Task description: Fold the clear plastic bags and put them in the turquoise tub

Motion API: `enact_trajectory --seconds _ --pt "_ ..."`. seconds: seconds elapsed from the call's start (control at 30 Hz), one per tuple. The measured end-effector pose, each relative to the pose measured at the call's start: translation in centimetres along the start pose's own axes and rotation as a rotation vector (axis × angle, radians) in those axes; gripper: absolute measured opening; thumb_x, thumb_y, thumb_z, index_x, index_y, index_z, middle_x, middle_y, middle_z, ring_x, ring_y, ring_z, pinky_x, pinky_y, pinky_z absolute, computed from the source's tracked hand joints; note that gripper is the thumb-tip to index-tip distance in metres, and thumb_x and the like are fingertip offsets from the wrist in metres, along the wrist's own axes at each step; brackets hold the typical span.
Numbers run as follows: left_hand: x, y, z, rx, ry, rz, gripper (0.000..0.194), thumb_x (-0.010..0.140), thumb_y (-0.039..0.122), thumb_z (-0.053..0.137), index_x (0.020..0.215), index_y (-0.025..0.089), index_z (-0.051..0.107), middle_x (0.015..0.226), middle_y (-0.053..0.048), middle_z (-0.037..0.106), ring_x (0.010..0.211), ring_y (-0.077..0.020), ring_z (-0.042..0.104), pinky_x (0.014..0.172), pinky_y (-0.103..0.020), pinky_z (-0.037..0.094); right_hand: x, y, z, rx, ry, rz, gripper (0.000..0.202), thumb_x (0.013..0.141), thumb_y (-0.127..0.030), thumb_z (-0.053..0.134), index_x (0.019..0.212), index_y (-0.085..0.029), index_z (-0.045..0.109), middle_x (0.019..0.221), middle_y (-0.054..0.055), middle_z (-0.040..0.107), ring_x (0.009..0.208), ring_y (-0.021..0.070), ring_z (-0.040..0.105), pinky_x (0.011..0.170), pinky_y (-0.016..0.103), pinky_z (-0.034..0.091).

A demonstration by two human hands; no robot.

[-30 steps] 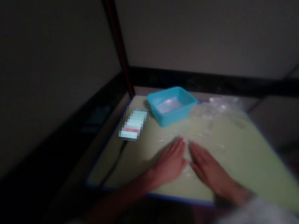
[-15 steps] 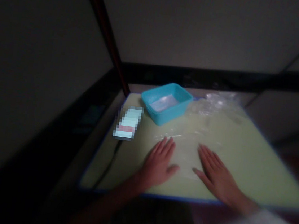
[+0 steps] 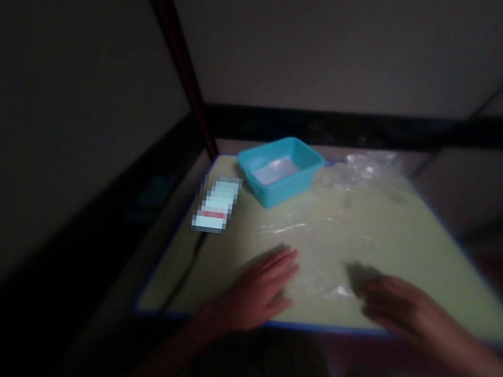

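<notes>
A clear plastic bag or sheet [image 3: 323,258] lies flat on the pale yellow table [image 3: 423,283], its outline faint. My left hand [image 3: 261,290] is at its left side, fingers extended and thumb apart, holding nothing. To the right of the plastic, my right hand [image 3: 395,304] appears above the table, its shadow beside the fingertips. The fingers of that hand are bent and smeared by motion, so whether they hold anything is unclear.
A turquoise basket [image 3: 295,186] with something whitish inside stands at the back. Crumpled clear plastic [image 3: 368,169] lies to its right. At the left edge is a phone with a blurred screen [image 3: 218,204] and a dark cable [image 3: 186,272].
My right hand has moved right, away from the plastic, and its fingers have bent. My left hand has shifted slightly toward the near edge and turned.
</notes>
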State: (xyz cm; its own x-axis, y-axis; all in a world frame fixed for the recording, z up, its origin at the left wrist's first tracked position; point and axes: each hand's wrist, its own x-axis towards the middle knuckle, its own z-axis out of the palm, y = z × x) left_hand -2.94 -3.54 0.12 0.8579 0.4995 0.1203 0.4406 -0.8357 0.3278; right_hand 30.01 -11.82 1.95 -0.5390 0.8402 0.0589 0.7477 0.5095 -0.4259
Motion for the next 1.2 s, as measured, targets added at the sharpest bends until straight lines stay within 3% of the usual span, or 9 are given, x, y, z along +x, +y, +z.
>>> enact_trajectory --seconds 0.23,0.4,0.57,0.7,0.93,1.07,1.2 --pt "0.8 0.9 0.3 -0.063 -0.022 0.055 0.046 0.09 0.033 0.05 0.132 0.016 0.043 0.147 -0.009 0.034 0.139 -0.0176 0.022 0.114 -0.038 0.026 0.4 -0.2 0.9 0.022 0.014 -0.019 0.023 0.09 -0.031 0.048 0.101 -0.027 0.068 0.096 0.004 0.069 0.086 0.0202 0.064 0.077 0.039 0.053" --pt "1.6 1.7 0.7 -0.068 -0.03 0.089 0.044 0.091 0.035 0.049 0.131 0.017 0.044 0.144 -0.006 0.039 0.138 -0.0166 0.025 0.115 -0.035 0.023 0.6 -1.4 -0.5 -0.104 -0.023 0.011 0.023 0.089 -0.022 0.045 0.094 -0.024 0.068 0.099 0.006 0.067 0.083 0.0198 0.065 0.071 0.035 0.053" --pt "2.9 2.6 0.5 -0.073 -0.017 0.137 0.045 0.091 0.034 0.048 0.132 0.018 0.042 0.14 -0.006 0.046 0.133 -0.0161 0.035 0.112 -0.033 0.029 0.8 -2.3 -1.9 -0.095 -0.006 0.022 0.025 0.091 -0.026 0.044 0.103 -0.024 0.065 0.098 0.005 0.069 0.078 0.0176 0.066 0.067 0.03 0.054" --pt "3.7 2.9 0.8 -0.04 0.036 0.054 0.043 0.086 0.03 0.054 0.127 0.018 0.045 0.132 -0.005 0.053 0.124 -0.0174 0.046 0.106 -0.034 0.037 1.0 -2.3 -2.0 -0.085 0.095 0.062 0.026 0.092 -0.029 0.044 0.107 -0.025 0.065 0.088 0.004 0.071 0.07 0.0169 0.067 0.061 0.029 0.054" --pt "3.3 2.6 1.8 0.11 0.078 -0.075 0.027 0.086 0.021 0.049 0.113 0.018 0.053 0.121 -0.007 0.059 0.115 -0.0209 0.053 0.098 -0.038 0.043 0.5 -1.1 -2.0 -0.067 0.132 0.099 0.026 0.093 -0.032 0.041 0.104 -0.025 0.063 0.088 0.006 0.07 0.072 0.0189 0.067 0.061 0.031 0.055" --pt "2.5 1.9 0.9 0.15 0.113 -0.149 0.022 0.085 0.012 0.047 0.102 0.017 0.06 0.114 -0.008 0.063 0.108 -0.0211 0.058 0.095 -0.037 0.045 0.9 -1.7 -3.2 -0.06 0.182 0.112 0.026 0.093 -0.037 0.04 0.099 -0.027 0.064 0.088 0.005 0.07 0.075 0.0212 0.068 0.062 0.033 0.056" --pt "1.6 0.7 -1.5 0.057 0.157 -0.174 0.02 0.086 0.011 0.044 0.083 0.017 0.063 0.101 -0.006 0.068 0.093 -0.0183 0.064 0.086 -0.032 0.05 2.0 -3.3 -5.3 -0.076 0.257 0.036 0.025 0.091 -0.043 0.042 0.093 -0.031 0.064 0.083 0.003 0.071 0.07 0.0225 0.068 0.056 0.032 0.057"
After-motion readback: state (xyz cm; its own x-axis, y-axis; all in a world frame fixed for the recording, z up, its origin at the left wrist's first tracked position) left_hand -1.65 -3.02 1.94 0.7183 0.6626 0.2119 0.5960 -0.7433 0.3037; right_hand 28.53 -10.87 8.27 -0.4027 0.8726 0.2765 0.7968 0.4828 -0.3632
